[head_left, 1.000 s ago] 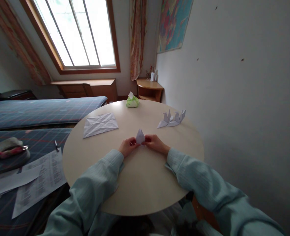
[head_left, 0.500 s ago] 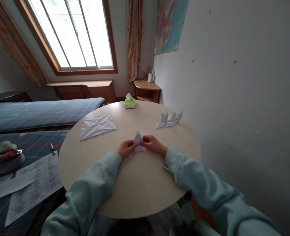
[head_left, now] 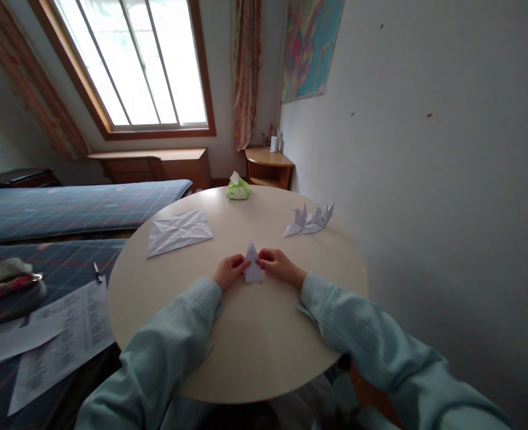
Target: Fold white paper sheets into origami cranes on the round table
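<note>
A small piece of folded white paper [head_left: 253, 270] with a pointed top is held over the middle of the round table [head_left: 264, 352]. My left hand [head_left: 230, 272] pinches its left edge between thumb and fingers. On the opposite edge, my right hand [head_left: 282, 266] grips the paper in the same way. Farther back on the right stand folded paper birds [head_left: 309, 221] with upright necks and tails. A creased white sheet [head_left: 178, 232] lies flat at the table's left side.
A green tissue pack [head_left: 238, 189] sits at the table's far edge. To the left, a plaid-covered bed [head_left: 80, 206] and a nearer plaid surface carry printed sheets [head_left: 67, 334], a pen [head_left: 97, 272] and a pouch [head_left: 8, 289]. The wall [head_left: 447, 209] rises on the right.
My thumbs have shifted from across the paper's front to its edges, and more of its face shows. The paper stays between both hands; the view has tilted slightly.
</note>
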Available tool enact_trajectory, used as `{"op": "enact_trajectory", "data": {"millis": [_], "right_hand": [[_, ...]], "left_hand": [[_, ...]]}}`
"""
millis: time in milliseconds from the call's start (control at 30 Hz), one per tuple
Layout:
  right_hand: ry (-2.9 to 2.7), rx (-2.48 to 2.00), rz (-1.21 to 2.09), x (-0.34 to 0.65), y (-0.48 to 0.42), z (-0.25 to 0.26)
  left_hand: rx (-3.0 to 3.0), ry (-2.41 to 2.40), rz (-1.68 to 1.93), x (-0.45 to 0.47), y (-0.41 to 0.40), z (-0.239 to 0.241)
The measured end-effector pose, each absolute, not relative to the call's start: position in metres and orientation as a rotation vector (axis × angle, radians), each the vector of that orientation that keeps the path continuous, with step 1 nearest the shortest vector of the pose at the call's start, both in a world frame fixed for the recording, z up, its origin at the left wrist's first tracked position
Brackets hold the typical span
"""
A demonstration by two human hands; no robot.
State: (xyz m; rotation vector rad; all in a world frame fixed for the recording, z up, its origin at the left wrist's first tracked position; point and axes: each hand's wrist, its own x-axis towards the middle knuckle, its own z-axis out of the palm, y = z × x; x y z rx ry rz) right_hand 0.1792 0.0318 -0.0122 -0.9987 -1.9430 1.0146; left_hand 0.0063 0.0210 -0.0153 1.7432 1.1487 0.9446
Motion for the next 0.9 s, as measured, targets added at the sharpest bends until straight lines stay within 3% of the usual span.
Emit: {"op": "enact_trajectory", "data": {"millis": [333, 900], "right_hand": [[-1.817, -1.066, 0.608, 0.182, 0.029, -0.006], [-2.126, -1.086, 0.672, 0.183, 0.037, -0.016]], "left_hand": [[1.773, 1.278, 1.023, 0.006, 0.021, -0.016], [1.904, 1.403, 0.919, 0.003, 0.022, -0.012]]}}
